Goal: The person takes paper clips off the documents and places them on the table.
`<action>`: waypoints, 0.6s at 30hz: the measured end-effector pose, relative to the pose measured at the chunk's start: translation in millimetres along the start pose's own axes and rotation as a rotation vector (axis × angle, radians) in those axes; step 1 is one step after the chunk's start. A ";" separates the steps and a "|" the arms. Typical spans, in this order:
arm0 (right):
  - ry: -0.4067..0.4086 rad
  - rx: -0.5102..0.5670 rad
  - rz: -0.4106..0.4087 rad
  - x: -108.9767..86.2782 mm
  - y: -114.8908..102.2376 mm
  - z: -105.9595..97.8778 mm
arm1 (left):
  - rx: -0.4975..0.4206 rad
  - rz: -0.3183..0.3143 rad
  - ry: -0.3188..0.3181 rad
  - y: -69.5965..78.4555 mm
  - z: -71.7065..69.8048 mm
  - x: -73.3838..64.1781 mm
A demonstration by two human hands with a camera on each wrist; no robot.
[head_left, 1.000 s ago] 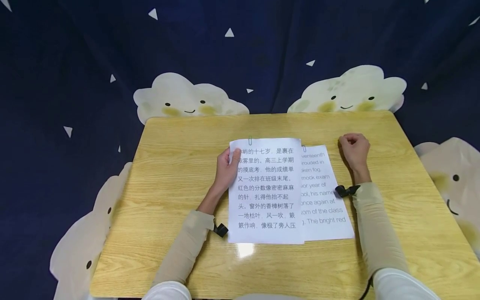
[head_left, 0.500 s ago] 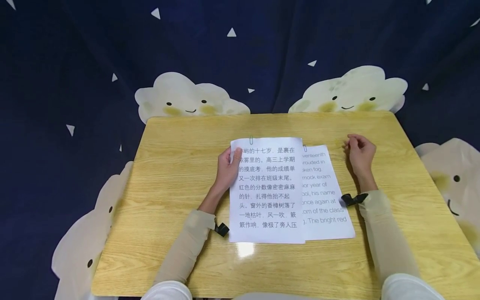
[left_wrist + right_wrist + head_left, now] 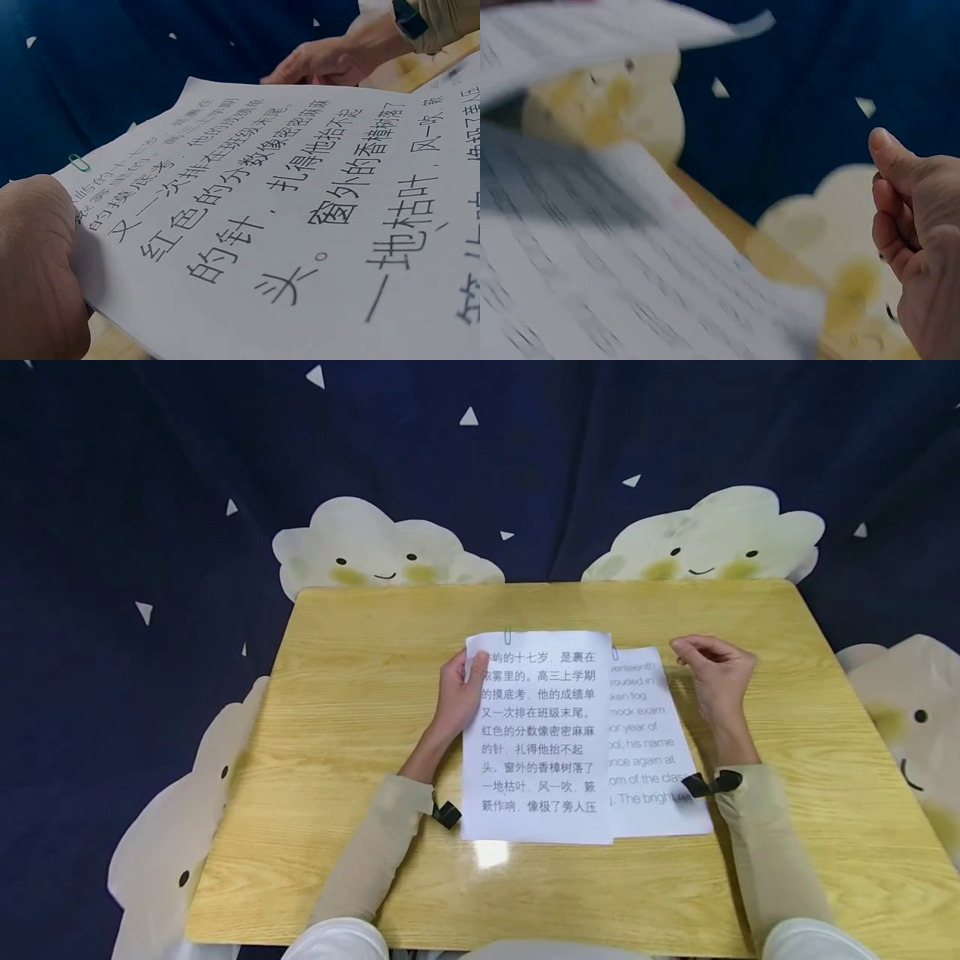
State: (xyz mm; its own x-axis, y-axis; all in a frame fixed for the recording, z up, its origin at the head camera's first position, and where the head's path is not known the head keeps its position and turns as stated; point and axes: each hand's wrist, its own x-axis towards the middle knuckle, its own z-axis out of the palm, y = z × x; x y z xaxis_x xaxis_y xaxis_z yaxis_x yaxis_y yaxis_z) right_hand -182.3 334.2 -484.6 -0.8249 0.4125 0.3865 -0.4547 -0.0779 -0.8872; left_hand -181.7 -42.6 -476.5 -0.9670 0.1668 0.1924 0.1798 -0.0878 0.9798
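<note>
My left hand (image 3: 459, 697) grips the left edge of a clipped white paper (image 3: 540, 735) printed with Chinese text, thumb on top. A green paper clip (image 3: 78, 163) sits at its top edge. Underneath, partly covered, lies a second white paper (image 3: 651, 752) with English text and its own paper clip (image 3: 615, 653). In the right wrist view the upper paper is raised above the lower one, with a gap between them. To the right of the papers is my right hand (image 3: 720, 677), fingers curled and thumb by the index finger; nothing shows in it.
The papers are over a wooden table (image 3: 352, 677). Behind it hangs a dark blue curtain (image 3: 420, 452) with white triangles and smiling clouds. Bare wood shows left of the papers and along the front.
My right hand first shifted right, then turned, its fingertips now pointing left toward the lower paper's top corner. My left hand keeps its grip on the upper paper, which stays nearly still.
</note>
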 end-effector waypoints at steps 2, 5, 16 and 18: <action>-0.034 -0.022 0.009 -5.9 -9.9 14.6 | 0.002 0.001 0.000 1.1 0.0 0.5; -0.113 -0.091 0.011 -14.9 -25.8 37.2 | 0.007 -0.002 0.002 1.7 -0.2 0.4; -0.358 -0.101 -0.114 -29.1 -57.6 93.2 | -0.012 0.013 -0.010 0.0 -0.4 1.6; -0.374 -0.078 -0.131 -29.9 -61.8 100.3 | -0.014 0.012 -0.014 -0.2 -0.7 2.0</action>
State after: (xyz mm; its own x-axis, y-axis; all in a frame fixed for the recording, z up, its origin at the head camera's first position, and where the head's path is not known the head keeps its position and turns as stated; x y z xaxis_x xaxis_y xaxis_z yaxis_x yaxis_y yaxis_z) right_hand -163.3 235.6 -416.1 -0.8337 0.0549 0.5495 -0.5488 0.0282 -0.8354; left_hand -183.7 -42.9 -476.4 -0.9623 0.1792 0.2049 0.1887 -0.1032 0.9766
